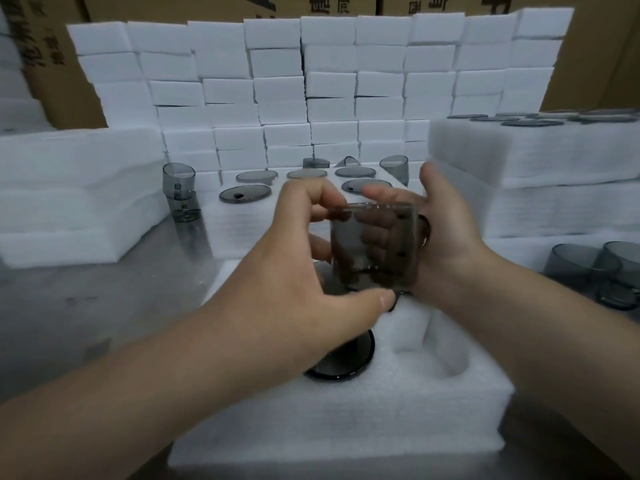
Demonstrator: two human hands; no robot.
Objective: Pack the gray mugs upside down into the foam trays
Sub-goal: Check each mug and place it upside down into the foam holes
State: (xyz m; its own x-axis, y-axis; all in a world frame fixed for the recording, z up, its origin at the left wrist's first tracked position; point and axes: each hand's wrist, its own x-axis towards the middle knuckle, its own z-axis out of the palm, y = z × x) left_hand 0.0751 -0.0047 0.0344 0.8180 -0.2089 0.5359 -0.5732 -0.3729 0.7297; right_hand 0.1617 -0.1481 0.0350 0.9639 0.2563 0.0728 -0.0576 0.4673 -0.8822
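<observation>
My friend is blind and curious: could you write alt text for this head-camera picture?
The left hand and right hand hold a translucent gray mug over a white foam tray, where one seated mug shows beside an empty slot. Behind are a second tray holding mugs and stacked foam blocks.

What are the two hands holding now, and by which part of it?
Both hold one gray mug: the left hand pinches its upper and lower edges, and the right hand wraps round its far side wall.
</observation>
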